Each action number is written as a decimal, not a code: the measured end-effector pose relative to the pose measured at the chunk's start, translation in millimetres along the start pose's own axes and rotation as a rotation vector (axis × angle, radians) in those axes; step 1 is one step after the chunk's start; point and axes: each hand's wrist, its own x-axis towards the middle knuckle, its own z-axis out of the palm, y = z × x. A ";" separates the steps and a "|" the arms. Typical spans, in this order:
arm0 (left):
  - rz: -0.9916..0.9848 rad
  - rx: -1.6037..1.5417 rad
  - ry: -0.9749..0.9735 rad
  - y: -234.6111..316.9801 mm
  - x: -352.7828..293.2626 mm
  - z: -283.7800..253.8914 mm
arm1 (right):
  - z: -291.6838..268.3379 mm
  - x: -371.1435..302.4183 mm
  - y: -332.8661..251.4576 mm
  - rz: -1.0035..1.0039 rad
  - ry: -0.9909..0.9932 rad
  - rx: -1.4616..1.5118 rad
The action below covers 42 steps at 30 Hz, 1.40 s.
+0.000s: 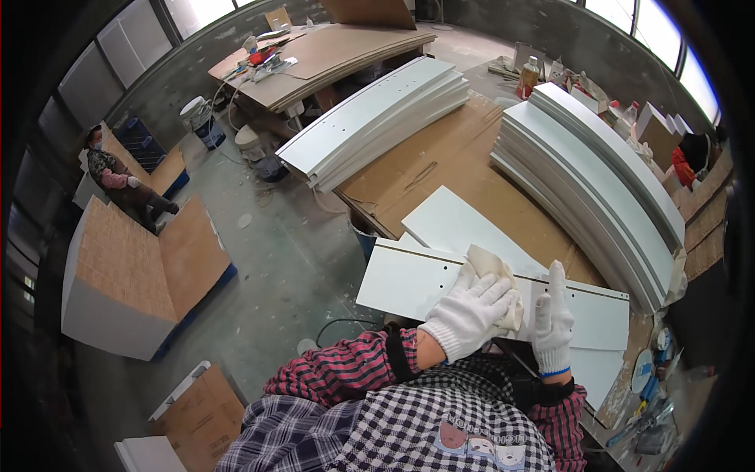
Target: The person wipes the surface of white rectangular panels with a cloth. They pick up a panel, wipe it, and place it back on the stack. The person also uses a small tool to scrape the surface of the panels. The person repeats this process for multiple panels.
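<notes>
A white panel [393,281] with a dark groove along its far edge and small holes lies across the near side of the work table. My left hand [473,312], in a white knit glove, presses a cream cloth [489,262] onto this panel, its fingers stretched over the cloth. Beside it, my right hand [553,326], gloved too, rests at the panel with fingers extended and nothing visible in its grasp. Other white panels [456,224] lie beneath and beyond, one set at an angle. The cloth's part under my left palm is hidden.
Stacks of white panels stand at the table's far left [377,118] and right [582,189]. Tools [649,393] lie by the right edge. Buckets [263,153] and board-covered stacks [126,275] stand on the floor at left, where a masked person [118,173] stands.
</notes>
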 end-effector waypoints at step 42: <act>-0.757 -0.798 0.796 -78.8 -98.0 -69.7 | -70.3 -25.9 30.9 -0.093 0.041 -0.460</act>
